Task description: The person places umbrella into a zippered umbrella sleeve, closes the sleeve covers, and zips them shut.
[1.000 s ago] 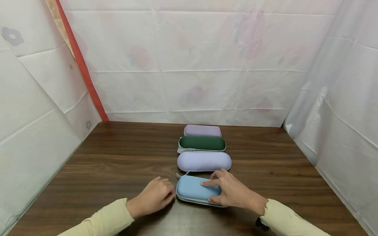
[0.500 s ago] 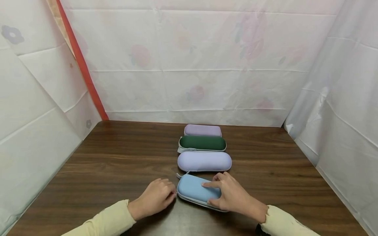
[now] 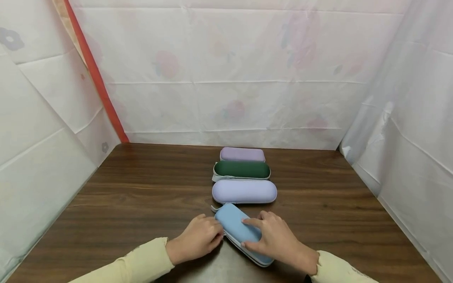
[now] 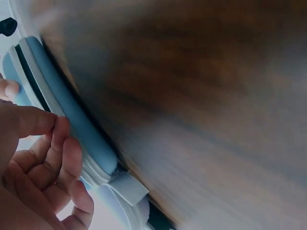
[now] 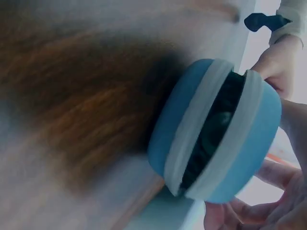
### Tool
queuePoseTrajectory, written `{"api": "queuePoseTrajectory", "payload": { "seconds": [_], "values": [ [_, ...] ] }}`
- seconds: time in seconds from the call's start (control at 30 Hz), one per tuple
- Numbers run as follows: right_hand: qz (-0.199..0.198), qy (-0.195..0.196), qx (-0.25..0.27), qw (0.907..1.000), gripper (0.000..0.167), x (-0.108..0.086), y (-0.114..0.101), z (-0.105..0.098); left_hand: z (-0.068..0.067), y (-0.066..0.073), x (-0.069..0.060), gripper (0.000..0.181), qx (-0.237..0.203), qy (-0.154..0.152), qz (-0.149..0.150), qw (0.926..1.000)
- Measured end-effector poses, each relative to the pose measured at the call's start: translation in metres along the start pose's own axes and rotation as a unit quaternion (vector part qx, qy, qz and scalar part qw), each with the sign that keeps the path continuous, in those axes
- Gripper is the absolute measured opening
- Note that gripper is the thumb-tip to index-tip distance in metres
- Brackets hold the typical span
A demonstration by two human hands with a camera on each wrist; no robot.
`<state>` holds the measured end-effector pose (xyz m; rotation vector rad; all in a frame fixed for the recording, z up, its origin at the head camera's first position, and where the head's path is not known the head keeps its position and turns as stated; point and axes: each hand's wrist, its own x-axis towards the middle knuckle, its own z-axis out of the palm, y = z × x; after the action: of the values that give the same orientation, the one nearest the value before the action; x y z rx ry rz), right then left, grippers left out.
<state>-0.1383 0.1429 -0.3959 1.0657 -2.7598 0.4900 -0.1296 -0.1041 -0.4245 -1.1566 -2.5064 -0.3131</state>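
A light blue zippered glasses case [image 3: 235, 224] lies slanted on the table, its near end turned right. My right hand [image 3: 274, 237] grips it across the right part, one finger stretched on the lid and the thumb at the near side. My left hand [image 3: 199, 239] is at its left side; in the left wrist view the thumb and forefinger [image 4: 55, 122] pinch at the zipper seam. The zipper pull itself is hidden. In the right wrist view the end of the case [image 5: 259, 143] shows a dark gap [image 5: 216, 129] between the pale zipper edges, with something rounded inside.
Behind the blue case, a lavender case [image 3: 244, 191], a dark green case [image 3: 242, 169] and a purple case [image 3: 242, 154] lie in a row on the brown wooden table [image 3: 141, 188]. White printed sheets [image 3: 226, 78] enclose the back and sides.
The blue case has turned clockwise, its right end swinging toward me. My left hand has shifted right along its side; my right hand keeps its grip and has moved slightly nearer.
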Motion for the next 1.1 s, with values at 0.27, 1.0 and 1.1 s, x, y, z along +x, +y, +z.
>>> {"api": "queuePoseTrajectory", "payload": {
  "seconds": [0.27, 1.0, 1.1],
  "values": [
    [-0.229, -0.112, -0.084, 0.9634, 0.039, 0.032, 0.018, -0.03, 0.0, -0.008, -0.001, 0.016, -0.025, -0.012, -0.018, 0.9994],
    [-0.406, -0.156, -0.203, 0.8775, 0.066, 0.059, 0.017, -0.032, -0.001, -0.008, 0.005, 0.016, -0.019, -0.028, -0.011, 0.9994],
    [-0.394, -0.168, -0.177, 0.8859, 0.073, 0.058, 0.02, -0.031, 0.0, -0.007, 0.005, 0.016, -0.015, -0.026, -0.013, 0.9995]
  ]
}}
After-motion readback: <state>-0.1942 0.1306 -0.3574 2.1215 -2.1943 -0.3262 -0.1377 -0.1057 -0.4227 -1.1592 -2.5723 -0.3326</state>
